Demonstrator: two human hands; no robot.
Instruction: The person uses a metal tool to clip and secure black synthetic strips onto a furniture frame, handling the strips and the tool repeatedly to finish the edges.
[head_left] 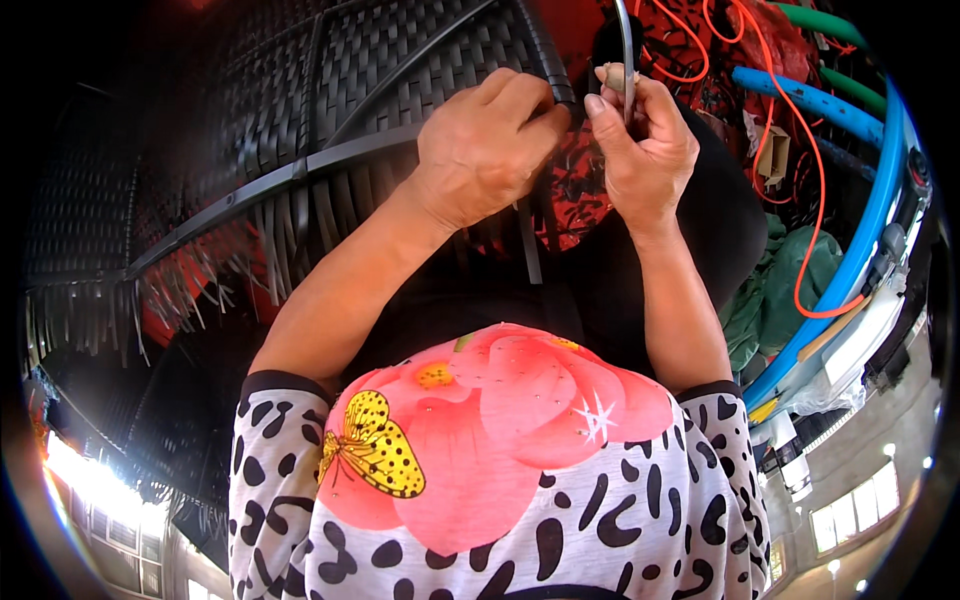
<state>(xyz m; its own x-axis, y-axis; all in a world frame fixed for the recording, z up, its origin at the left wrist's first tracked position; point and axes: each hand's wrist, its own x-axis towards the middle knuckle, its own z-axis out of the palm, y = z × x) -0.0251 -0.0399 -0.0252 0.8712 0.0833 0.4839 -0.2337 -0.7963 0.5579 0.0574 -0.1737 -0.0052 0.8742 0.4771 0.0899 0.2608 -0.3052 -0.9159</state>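
Head view, watching remotely: I've got the left hand [490, 150] curled over a wrapped bar [545, 50] edging the black woven panel [255, 95]; right hand [648, 160] pinching a dark strip [627, 45]. Loose strand ends [290, 212] hang below. Orange hose [818, 200], blue tube [889, 170] far right.

A white short-sleeved shirt [600, 480] is worn, patterned with black blotches [549, 542]; its sleeves [278, 425] are trimmed in black, and a pink flower [455, 490] and yellow spotted butterfly [385, 462] are printed on it.
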